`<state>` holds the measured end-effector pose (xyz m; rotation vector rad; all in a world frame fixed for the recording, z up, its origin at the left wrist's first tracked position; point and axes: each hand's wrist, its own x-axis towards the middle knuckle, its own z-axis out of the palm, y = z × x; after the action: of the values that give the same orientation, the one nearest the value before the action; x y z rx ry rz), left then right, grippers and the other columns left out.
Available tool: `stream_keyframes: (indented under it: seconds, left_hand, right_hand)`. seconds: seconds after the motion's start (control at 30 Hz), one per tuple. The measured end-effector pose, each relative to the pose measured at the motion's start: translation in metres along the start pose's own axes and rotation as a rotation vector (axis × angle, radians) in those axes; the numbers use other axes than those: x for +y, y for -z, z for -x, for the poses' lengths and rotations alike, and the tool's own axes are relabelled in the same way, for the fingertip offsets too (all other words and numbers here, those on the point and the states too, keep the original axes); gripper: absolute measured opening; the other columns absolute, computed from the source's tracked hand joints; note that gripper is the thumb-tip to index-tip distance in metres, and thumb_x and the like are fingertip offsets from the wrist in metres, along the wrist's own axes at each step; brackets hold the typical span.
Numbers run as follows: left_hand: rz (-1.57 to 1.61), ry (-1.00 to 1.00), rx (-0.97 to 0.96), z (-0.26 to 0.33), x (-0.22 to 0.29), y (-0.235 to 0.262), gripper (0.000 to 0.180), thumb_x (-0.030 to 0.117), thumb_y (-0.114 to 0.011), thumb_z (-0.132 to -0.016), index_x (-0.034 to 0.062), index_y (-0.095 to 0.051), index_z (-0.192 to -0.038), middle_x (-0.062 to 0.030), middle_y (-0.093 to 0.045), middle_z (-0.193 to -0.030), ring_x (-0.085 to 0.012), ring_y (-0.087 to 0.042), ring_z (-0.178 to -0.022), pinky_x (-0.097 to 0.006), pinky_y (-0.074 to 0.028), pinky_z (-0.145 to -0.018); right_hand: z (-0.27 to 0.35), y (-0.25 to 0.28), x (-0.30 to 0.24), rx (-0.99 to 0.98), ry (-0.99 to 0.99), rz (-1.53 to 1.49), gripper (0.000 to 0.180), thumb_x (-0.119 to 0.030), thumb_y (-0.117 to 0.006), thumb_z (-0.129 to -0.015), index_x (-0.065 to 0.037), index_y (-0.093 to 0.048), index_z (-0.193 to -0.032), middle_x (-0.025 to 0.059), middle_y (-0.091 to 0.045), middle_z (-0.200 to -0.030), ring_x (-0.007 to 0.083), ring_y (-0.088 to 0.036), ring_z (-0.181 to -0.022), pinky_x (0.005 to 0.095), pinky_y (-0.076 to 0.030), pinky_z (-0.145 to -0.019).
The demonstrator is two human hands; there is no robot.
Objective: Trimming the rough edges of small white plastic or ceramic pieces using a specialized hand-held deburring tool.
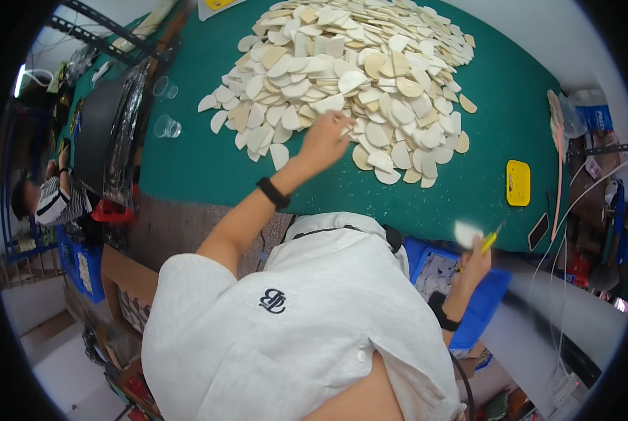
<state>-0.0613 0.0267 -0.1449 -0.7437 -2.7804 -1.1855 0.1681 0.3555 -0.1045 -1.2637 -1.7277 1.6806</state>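
A big heap of white and cream half-round pads (352,81) covers the far middle of the green table. My left hand (326,140) reaches to the near edge of the heap. Its fingers are curled down among the pads, and what they pinch, if anything, is hidden. To the right, my right hand (474,265) is closed around a slim yellow-handled tool (489,242) with a thin tip pointing up and away. Blurred by motion, a single white half-round pad (466,234) shows at the fingers of that same hand, over a blue bin (493,298).
White pieces (437,274) lie inside the blue bin. A yellow tray (518,184) and a dark-screened phone-like slab (538,231) rest on the table's right side. Clear plastic cups (167,127) stand at the left. Another person (54,189) sits farther left; cables (566,217) hang at right.
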Motion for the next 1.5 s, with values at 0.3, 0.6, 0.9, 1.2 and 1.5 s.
stream_keyframes:
  seconds: [0.3, 0.6, 0.9, 1.2, 1.5]
  left_hand:
    - [-0.320, 0.125, 0.119, -0.029, -0.055, 0.002, 0.032, 0.022, -0.066, -0.081, 0.0073, -0.064, -0.110, -0.0078, -0.059, -0.090, -0.0249, -0.058, -0.089, -0.039, -0.045, -0.076]
    - [1.004, 0.176, -0.283, -0.015, 0.101, 0.045, 0.026, 0.020, -0.064, -0.089, 0.0003, -0.067, -0.105, -0.0006, -0.064, -0.082, -0.0055, -0.056, -0.070, -0.020, -0.046, -0.064]
    - [1.010, -0.098, -0.381, -0.003, 0.158, 0.076, 0.047, 0.007, -0.069, -0.083, 0.0008, -0.053, -0.127, -0.0061, -0.060, -0.112, -0.0112, -0.060, -0.091, -0.024, -0.051, -0.076]
    - [1.227, -0.016, -0.153, 0.003, 0.159, 0.070, 0.029, 0.007, -0.066, -0.086, 0.0015, -0.062, -0.114, -0.0074, -0.063, -0.103, -0.0116, -0.063, -0.086, -0.022, -0.052, -0.075]
    - [1.513, 0.131, -0.414, 0.009, 0.172, 0.075, 0.032, 0.011, -0.066, -0.087, -0.0002, -0.062, -0.116, -0.0092, -0.066, -0.099, -0.0074, -0.056, -0.072, -0.020, -0.046, -0.060]
  right_hand:
    - [-0.013, 0.097, 0.049, 0.240, 0.310, 0.690, 0.037, -0.025, -0.070, -0.083, 0.004, -0.062, -0.105, 0.0099, -0.064, -0.089, 0.0156, -0.061, -0.071, 0.0312, -0.050, -0.066]
    - [0.056, -0.103, -0.107, -0.543, 0.257, 0.133, 0.020, -0.014, -0.066, -0.087, -0.001, -0.067, -0.102, -0.0004, -0.061, -0.069, 0.0014, -0.047, -0.056, 0.0168, -0.033, -0.049]
    - [0.065, -0.128, -0.123, -0.748, -0.048, -0.415, 0.028, -0.020, -0.067, -0.087, 0.000, -0.060, -0.105, 0.0009, -0.057, -0.063, 0.0031, -0.035, -0.040, 0.0195, -0.022, -0.036]
    - [0.095, -0.124, -0.096, -0.627, 0.315, -0.393, 0.019, -0.003, -0.071, -0.081, 0.000, -0.057, -0.093, 0.0072, -0.063, -0.079, 0.0056, -0.052, -0.058, 0.0178, -0.040, -0.049]
    - [0.103, -0.127, -0.082, -0.512, 0.598, -0.370, 0.019, 0.003, -0.069, -0.080, 0.000, -0.058, -0.095, 0.0228, -0.066, -0.105, 0.0160, -0.064, -0.089, 0.0256, -0.050, -0.078]
